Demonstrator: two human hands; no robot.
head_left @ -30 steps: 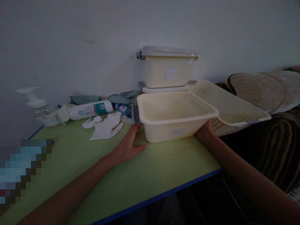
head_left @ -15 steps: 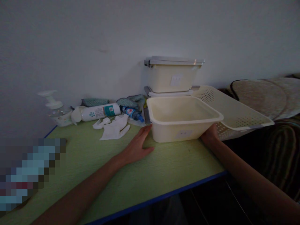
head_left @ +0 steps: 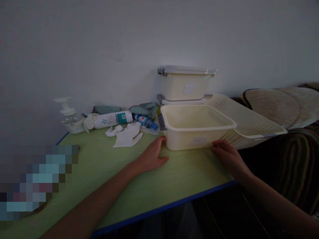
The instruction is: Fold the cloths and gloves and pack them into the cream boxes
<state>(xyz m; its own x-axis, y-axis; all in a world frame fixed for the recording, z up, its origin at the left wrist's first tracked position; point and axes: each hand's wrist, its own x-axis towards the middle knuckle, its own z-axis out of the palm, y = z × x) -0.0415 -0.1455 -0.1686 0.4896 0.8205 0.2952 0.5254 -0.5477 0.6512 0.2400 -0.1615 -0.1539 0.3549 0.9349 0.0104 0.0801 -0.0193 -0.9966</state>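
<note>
A cream plastic storage bin (head_left: 184,139) without a lid stands on the green table (head_left: 154,186), a small white label on its front. My left hand (head_left: 152,156) is at its left front corner, fingertips by the bin's wall, thumb apart and nothing in the grasp. My right hand (head_left: 228,155) is beside the lower right front corner, fingers stretched toward the bin, thumb apart. Whether those fingertips touch it I cannot tell. Behind the bin, a lidded cream box (head_left: 176,86) with grey latches sits on top of another white lid.
A perforated laundry basket (head_left: 251,124) lies to the right, near a beige cushion (head_left: 274,104). Left are a pump bottle (head_left: 72,121), a white spray bottle (head_left: 109,119), a blue-capped bottle (head_left: 146,121), white crumpled cloth (head_left: 127,135) and grey-blue cloths (head_left: 107,109). A pixelated patch covers the left edge.
My right hand has drawn back from behind the bin's right corner to its front, and its fingers now show. My left hand stays by the left corner. The view has shifted slightly.
</note>
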